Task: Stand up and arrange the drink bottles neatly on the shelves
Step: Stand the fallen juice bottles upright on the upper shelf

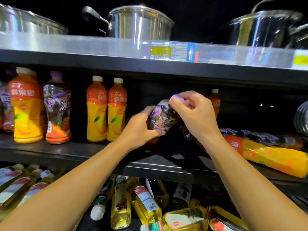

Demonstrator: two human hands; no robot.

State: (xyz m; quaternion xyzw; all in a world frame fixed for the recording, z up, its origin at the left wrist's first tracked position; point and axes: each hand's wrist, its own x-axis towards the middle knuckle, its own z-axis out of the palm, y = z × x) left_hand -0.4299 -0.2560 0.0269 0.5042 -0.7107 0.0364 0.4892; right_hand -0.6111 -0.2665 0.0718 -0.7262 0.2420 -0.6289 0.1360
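Steel pot with black handle (pixel 141 22) on top shelf, above hands. Second steel pot (pixel 265 29) above and right of hands. Shallow steel pan (pixel 28 24) above, far left. Price tag, yellow and blue (pixel 172 51), on top shelf edge just above hands. Oil bottles with yellow contents (pixel 146 202) lying jumbled below hands, lowest level.

there is one view only, from a wide-angle camera on the person's head, facing forward and slightly down into the shelving at close range, near enough that both forearms reach in from the bottom edge. the middle shelf (pixel 70 151) sits about level across the centre, the pots' shelf above is seen from just below its price strip (pixel 168 51), and the lowest shelf is looked down onto.
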